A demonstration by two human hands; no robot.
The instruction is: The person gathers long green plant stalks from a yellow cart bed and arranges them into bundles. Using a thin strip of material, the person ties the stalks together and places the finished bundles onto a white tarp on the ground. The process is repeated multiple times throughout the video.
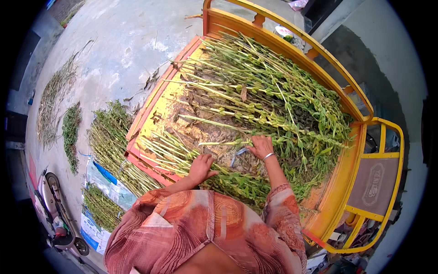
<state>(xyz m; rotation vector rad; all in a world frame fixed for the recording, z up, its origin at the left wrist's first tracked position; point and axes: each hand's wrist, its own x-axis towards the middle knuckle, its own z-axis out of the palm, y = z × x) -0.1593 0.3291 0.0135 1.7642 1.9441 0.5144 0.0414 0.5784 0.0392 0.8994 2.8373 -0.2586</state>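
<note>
My left hand (200, 170) is over the near bundle of cut green stalks (169, 150), which look like sesame with pods along their stems. Its thumb stands apart from the other fingers, and nothing shows in it. To the right, my right hand (262, 147), with a silver bangle at the wrist, is bent down over the cart bed. A thin blue-grey strip (236, 156) runs up to its thumb and seems pinched there; the fingertips are partly hidden. Beyond both hands lies a larger spread of the same stalks (273, 91), cut ends toward the left.
The stalks lie in a yellow cart bed (160, 112) with a red edge and yellow side rails (292, 27). More stalk bundles (109, 132) rest on the concrete floor (123, 45) at left, beside a blue and white sheet (119, 189). A scooter (59, 214) stands at lower left.
</note>
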